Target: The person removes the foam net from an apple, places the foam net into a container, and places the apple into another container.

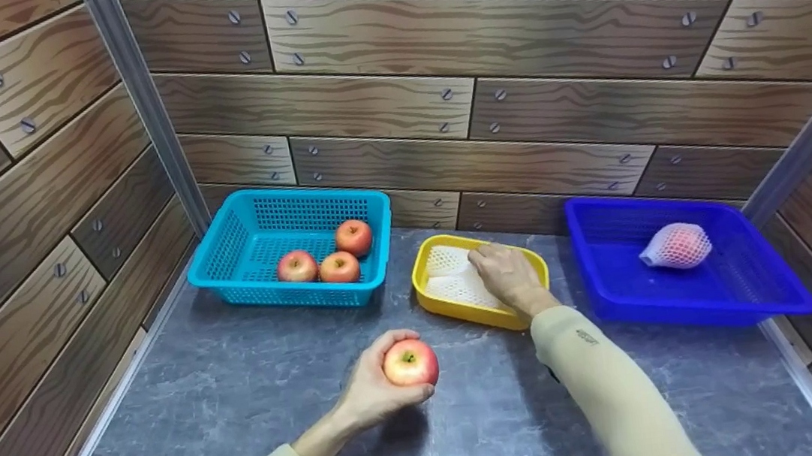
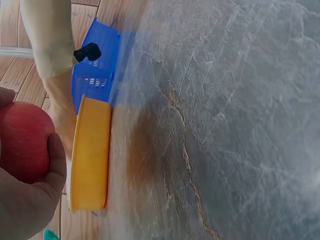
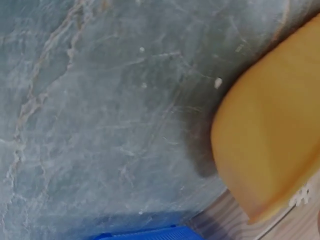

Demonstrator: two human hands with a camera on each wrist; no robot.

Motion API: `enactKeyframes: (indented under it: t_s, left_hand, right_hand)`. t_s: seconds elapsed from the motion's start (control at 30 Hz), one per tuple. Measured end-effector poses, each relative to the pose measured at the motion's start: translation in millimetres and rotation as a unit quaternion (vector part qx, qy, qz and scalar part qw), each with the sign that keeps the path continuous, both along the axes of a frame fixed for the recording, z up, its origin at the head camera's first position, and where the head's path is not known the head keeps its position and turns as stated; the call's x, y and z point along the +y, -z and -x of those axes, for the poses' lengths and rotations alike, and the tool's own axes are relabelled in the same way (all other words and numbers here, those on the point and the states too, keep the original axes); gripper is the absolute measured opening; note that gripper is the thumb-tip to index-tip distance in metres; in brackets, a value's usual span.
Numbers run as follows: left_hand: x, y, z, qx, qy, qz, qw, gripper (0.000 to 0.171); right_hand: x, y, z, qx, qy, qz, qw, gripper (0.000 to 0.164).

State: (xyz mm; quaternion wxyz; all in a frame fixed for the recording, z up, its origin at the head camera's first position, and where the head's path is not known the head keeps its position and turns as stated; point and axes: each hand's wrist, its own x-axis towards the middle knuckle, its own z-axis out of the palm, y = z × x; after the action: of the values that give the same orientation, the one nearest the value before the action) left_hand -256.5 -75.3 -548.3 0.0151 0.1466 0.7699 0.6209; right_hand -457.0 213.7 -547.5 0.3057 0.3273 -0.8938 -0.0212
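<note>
My left hand (image 1: 381,382) holds a red and yellow apple (image 1: 411,363) above the table, fingers and thumb curled round its sides. In the left wrist view the same apple (image 2: 25,142) shows at the left edge. My right hand (image 1: 509,274) reaches into the yellow tray (image 1: 472,314), its curled fingers on the white foam nets (image 1: 458,288) there; its fingertips are partly hidden. In the right wrist view a bit of foam net (image 3: 301,195) shows past the rim of the yellow tray (image 3: 270,115).
A turquoise basket (image 1: 229,265) with three apples (image 1: 340,267) stands at the back left. On the right, a dark blue basket (image 1: 656,307) contains one fruit in a white foam net (image 1: 679,246). Wood-patterned walls (image 1: 378,110) enclose the grey marbled table (image 1: 193,424).
</note>
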Motion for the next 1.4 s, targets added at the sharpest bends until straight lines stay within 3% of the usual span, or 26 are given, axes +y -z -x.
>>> enactKeyframes:
  t_s: [0.17, 0.37, 0.6, 0.77, 0.87, 1.1, 1.23, 1.4]
  left_hand:
    - [0, 0.4, -1.3, -0.004, 0.005, -0.003, 1.0, 0.07]
    - [-1, 2.1, -1.0, 0.003, -0.002, 0.006, 1.0, 0.069]
    - [-2, 1.3, 1.7, 0.001, 0.001, -0.003, 1.0, 0.069]
    - [-3, -1.6, 3.3, 0.002, 0.001, 0.0, 1.0, 0.069]
    - [-3, -3.2, 2.2, 0.008, 0.0, 0.003, 1.0, 0.07]
    - [-2, -6.9, -0.8, 0.015, 0.0, 0.005, 0.9999, 0.07]
    - [-2, -9.8, -2.4, 0.018, 0.001, 0.002, 0.9998, 0.069]
    - [-2, -11.8, -6.2, 0.011, -0.001, -0.005, 0.9999, 0.07]
  right_hand:
    - [3, 7.0, -1.5, -0.124, 0.04, 0.008, 0.991, 0.012]
    - [6, 7.6, -2.7, -0.246, 0.072, 0.004, 0.966, 0.017]
    - [5, 0.3, 0.9, -0.309, 0.048, -0.043, 0.949, 0.054]
    - [1, -9.8, 2.7, -0.333, 0.044, -0.057, 0.94, 0.062]
    - [0, -18.2, -1.2, -0.329, 0.044, -0.048, 0.942, 0.067]
    - [7, -43.4, -19.1, -0.261, 0.018, -0.003, 0.965, 0.078]
    - [16, -58.1, -34.2, -0.217, 0.024, 0.039, 0.975, 0.063]
    - [37, -62.3, -54.1, -0.122, 0.013, 0.079, 0.989, 0.036]
